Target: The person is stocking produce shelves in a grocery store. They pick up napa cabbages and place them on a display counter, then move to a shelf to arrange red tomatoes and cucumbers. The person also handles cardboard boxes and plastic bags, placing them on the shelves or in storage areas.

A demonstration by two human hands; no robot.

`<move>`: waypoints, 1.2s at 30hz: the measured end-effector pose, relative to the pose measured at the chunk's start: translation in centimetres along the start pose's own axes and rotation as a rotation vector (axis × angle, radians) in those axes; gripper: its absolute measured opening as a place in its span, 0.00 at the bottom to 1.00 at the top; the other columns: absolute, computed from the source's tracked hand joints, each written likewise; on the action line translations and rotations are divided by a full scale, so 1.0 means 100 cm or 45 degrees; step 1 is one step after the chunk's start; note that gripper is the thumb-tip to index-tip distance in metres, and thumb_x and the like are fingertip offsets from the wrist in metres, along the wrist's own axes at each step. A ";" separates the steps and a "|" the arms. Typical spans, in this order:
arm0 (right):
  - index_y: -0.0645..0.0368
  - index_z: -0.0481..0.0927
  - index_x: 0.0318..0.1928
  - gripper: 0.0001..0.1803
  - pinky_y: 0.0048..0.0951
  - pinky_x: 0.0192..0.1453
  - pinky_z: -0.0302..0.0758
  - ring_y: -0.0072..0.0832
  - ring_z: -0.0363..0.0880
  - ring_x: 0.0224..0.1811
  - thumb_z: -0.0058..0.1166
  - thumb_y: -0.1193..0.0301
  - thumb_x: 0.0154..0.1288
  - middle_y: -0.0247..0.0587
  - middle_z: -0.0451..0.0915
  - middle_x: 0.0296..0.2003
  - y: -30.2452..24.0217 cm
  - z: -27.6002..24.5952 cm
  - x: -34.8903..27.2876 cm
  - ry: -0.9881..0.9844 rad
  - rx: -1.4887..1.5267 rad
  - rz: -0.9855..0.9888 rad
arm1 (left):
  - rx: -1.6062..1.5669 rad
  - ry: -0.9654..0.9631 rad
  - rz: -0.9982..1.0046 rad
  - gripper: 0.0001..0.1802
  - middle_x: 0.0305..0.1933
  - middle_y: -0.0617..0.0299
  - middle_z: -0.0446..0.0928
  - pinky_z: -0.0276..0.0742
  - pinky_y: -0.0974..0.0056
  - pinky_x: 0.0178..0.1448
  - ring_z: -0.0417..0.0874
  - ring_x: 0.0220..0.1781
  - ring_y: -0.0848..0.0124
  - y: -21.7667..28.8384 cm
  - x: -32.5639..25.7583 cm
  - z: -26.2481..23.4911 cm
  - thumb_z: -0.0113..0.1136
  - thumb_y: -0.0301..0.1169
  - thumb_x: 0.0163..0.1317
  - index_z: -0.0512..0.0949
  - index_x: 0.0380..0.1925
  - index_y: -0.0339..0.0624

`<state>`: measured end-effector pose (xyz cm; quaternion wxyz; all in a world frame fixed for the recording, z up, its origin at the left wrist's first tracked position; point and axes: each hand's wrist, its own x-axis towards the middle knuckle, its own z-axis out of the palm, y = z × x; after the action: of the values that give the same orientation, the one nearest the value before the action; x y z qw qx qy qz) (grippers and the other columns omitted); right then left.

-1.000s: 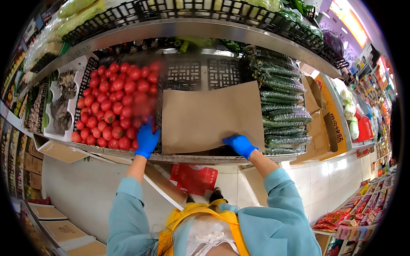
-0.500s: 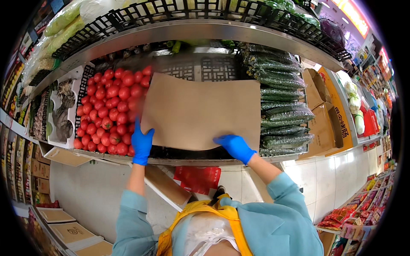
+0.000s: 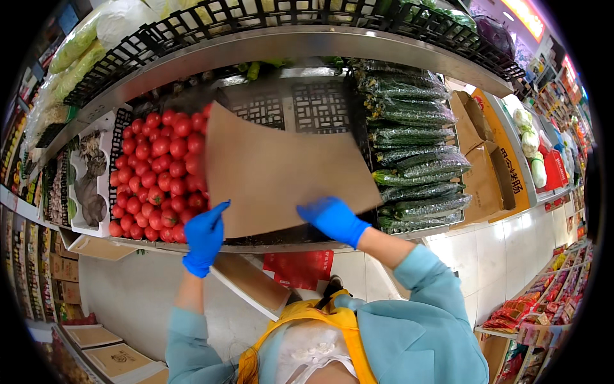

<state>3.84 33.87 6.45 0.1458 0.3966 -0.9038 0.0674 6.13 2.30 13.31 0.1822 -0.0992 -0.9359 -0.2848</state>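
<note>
A bare brown cardboard sheet (image 3: 288,166) hangs tilted and slightly bowed over the produce display, its left edge overlapping the tomatoes. My left hand (image 3: 204,237), in a blue glove, is closed at the sheet's near left corner, thumb on top and the other fingers partly hidden. At the near edge, right of the middle, my blue-gloved right hand (image 3: 332,221) grips the sheet; its fingertips are smeared by motion. Red tomatoes (image 3: 160,166) fill a black crate just left of the sheet. Plastic-wrapped cucumbers (image 3: 416,153) lie stacked to its right.
Black lattice crates (image 3: 320,105) show beyond the sheet. A metal shelf edge (image 3: 307,43) crosses above, holding more vegetables. White foam box (image 3: 89,211) stands left of the tomatoes. Cardboard cartons (image 3: 483,173) sit at the right, and a cardboard piece (image 3: 252,281) leans below the display.
The cardboard sheet has turned and tilted, its right side coming nearer and leftward. My right hand has moved left with it; my left hand has come down, its fingers drawn in.
</note>
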 end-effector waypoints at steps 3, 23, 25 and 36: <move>0.49 0.74 0.47 0.17 0.38 0.49 0.70 0.36 0.75 0.45 0.47 0.71 0.53 0.36 0.77 0.39 0.039 -0.058 0.036 -0.063 -0.239 -0.120 | -0.261 0.093 -0.195 0.13 0.24 0.58 0.78 0.68 0.67 0.27 0.73 0.23 0.79 0.019 -0.005 -0.035 0.54 0.21 0.57 0.79 0.42 0.40; 0.64 0.77 0.44 0.18 0.34 0.41 0.75 0.39 0.80 0.39 0.57 0.70 0.52 0.50 0.80 0.39 0.122 0.160 -0.023 0.158 1.014 1.305 | -0.575 -0.035 -0.315 0.15 0.36 0.51 0.80 0.75 0.64 0.43 0.83 0.37 0.64 0.054 -0.035 0.125 0.55 0.36 0.59 0.78 0.43 0.40; 0.65 0.78 0.43 0.16 0.31 0.39 0.75 0.30 0.80 0.35 0.58 0.72 0.52 0.45 0.82 0.37 0.114 0.172 -0.018 0.097 1.003 1.134 | -0.407 0.200 -0.354 0.13 0.34 0.49 0.79 0.75 0.62 0.39 0.81 0.32 0.60 0.027 -0.037 0.105 0.54 0.33 0.58 0.79 0.41 0.41; 0.64 0.78 0.42 0.13 0.30 0.35 0.74 0.28 0.78 0.31 0.53 0.71 0.56 0.40 0.81 0.31 0.102 0.117 -0.027 0.371 1.620 1.509 | 0.302 0.043 -0.490 0.11 0.31 0.52 0.79 0.67 0.57 0.37 0.78 0.34 0.54 -0.065 -0.064 0.061 0.60 0.37 0.52 0.81 0.34 0.47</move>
<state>-4.38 39.85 -5.59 -0.0478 -0.1442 -0.7242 0.6726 8.32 -0.12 2.86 0.1508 0.1081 -0.9613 -0.2039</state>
